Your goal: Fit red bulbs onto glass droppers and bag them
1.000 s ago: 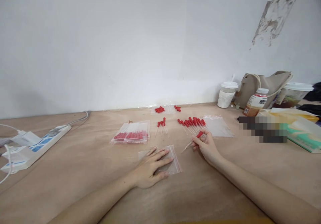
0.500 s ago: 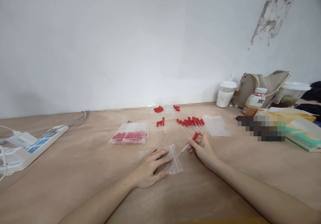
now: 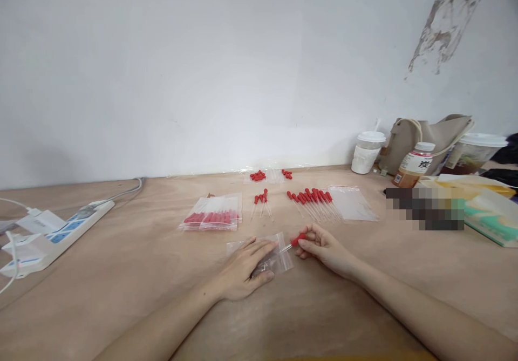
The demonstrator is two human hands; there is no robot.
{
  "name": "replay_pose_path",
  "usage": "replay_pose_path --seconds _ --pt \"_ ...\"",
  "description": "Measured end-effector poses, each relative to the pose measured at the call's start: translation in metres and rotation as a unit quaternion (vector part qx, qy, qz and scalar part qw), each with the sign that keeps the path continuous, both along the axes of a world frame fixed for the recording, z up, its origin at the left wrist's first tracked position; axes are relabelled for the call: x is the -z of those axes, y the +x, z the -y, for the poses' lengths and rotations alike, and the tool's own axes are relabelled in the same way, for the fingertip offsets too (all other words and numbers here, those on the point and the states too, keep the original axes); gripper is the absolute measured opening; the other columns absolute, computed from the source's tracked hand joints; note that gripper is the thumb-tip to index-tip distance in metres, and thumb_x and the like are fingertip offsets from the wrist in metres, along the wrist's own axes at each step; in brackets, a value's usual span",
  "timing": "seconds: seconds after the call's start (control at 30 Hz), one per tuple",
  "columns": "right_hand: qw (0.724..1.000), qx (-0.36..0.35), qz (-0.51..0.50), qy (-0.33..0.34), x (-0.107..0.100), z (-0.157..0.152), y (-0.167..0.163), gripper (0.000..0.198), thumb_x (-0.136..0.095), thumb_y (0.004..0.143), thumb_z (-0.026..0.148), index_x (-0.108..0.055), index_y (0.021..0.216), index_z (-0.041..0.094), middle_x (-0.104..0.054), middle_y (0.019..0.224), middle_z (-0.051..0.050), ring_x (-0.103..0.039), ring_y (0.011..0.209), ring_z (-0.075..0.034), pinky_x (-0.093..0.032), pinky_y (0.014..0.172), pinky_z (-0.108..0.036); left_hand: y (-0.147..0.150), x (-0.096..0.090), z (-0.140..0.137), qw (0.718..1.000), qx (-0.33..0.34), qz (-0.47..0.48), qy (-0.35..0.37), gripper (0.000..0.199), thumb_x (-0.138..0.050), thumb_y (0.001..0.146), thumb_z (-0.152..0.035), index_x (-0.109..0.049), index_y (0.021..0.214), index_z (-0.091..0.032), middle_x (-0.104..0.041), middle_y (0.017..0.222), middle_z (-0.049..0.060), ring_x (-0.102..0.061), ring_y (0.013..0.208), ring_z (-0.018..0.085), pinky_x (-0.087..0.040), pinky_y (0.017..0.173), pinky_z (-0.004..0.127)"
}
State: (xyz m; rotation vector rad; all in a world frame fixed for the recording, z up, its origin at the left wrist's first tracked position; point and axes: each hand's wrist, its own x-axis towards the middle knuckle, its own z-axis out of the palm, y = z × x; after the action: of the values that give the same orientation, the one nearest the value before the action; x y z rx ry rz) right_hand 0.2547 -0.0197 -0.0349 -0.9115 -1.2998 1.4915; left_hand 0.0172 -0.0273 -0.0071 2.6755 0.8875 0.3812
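My left hand (image 3: 247,268) lies flat on a clear zip bag (image 3: 279,264), fingers stretched out over it. Between the thumb and fingers of my right hand (image 3: 321,247) is the red rubber bulb of a glass dropper (image 3: 298,239). Its glass tube points left, with the tip within the bag's open end. Beyond my hands, a row of red-bulbed droppers (image 3: 313,196) lies at the right and a few more droppers (image 3: 261,199) lie in the middle. Filled zip bags (image 3: 212,212) with red bulbs showing are stacked to the left.
Flat zip bags (image 3: 356,204) lie right of the dropper row. Loose red bulbs (image 3: 258,176) sit near the wall. A power strip (image 3: 60,237) is at the left; a cup (image 3: 367,153), a bottle (image 3: 415,164) and a grey bag (image 3: 439,134) stand at the right.
My right hand has moved left and a little nearer, pushing the dropper's glass tube into the bag's mouth. My left hand has stayed on the bag.
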Motion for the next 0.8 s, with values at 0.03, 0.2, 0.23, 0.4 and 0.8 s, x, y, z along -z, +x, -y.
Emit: replay_pose_path --seconds 0.03,0.2,0.23,0.4,0.8 --pt "0.999 -0.017 0.029 0.016 0.0 0.0 0.002 0.032 -0.065 0.065 0.036 -0.042 0.079 0.019 -0.059 0.072 0.002 -0.057 0.06 -0.009 -0.045 0.059 -0.025 0.0 0.0 0.0 1.0 0.001 0.004 -0.002 0.052 -0.041 0.086 -0.036 -0.023 0.133 -0.023 -0.037 0.133 0.005 -0.033 0.121 0.02 -0.018 0.104 0.041" --pt "0.993 -0.105 0.034 0.049 -0.004 0.004 0.0 0.026 -0.063 0.069 0.032 -0.043 0.078 0.019 -0.059 0.076 0.002 -0.053 0.059 -0.007 -0.042 0.055 -0.021 0.004 0.001 0.0 1.0 0.005 0.017 -0.009 0.051 -0.041 0.086 -0.033 -0.022 0.132 -0.023 -0.037 0.133 0.004 -0.034 0.12 0.019 -0.019 0.104 0.04" --pt "0.991 -0.126 0.019 0.049 -0.005 0.005 -0.002 0.025 -0.061 0.071 0.033 -0.042 0.079 0.019 -0.059 0.079 0.001 -0.055 0.062 -0.008 -0.043 0.058 -0.023 0.005 0.001 0.0 1.0 0.006 0.019 -0.01 0.05 -0.041 0.087 -0.034 -0.022 0.132 -0.023 -0.037 0.133 0.004 -0.034 0.12 0.019 -0.019 0.104 0.04" --pt "0.982 -0.185 -0.011 0.037 -0.01 0.007 -0.011 0.025 -0.056 0.074 0.037 -0.04 0.083 0.02 -0.058 0.08 0.001 -0.057 0.076 -0.011 -0.044 0.074 -0.031 0.007 0.004 0.001 0.999 0.007 0.029 -0.012 0.05 -0.038 0.088 -0.035 -0.021 0.133 -0.021 -0.034 0.135 0.005 -0.033 0.121 0.02 -0.019 0.104 0.04" --pt "0.99 -0.089 0.104 0.042 0.002 -0.006 0.005 0.025 -0.068 0.061 0.034 -0.055 0.071 0.015 -0.061 0.066 0.001 -0.055 0.061 -0.01 -0.043 0.06 -0.024 -0.025 -0.003 -0.005 0.999 0.017 0.03 -0.038 0.045 -0.045 0.084 -0.037 -0.038 0.127 -0.027 -0.04 0.132 0.003 -0.035 0.121 0.022 -0.027 0.101 0.041"
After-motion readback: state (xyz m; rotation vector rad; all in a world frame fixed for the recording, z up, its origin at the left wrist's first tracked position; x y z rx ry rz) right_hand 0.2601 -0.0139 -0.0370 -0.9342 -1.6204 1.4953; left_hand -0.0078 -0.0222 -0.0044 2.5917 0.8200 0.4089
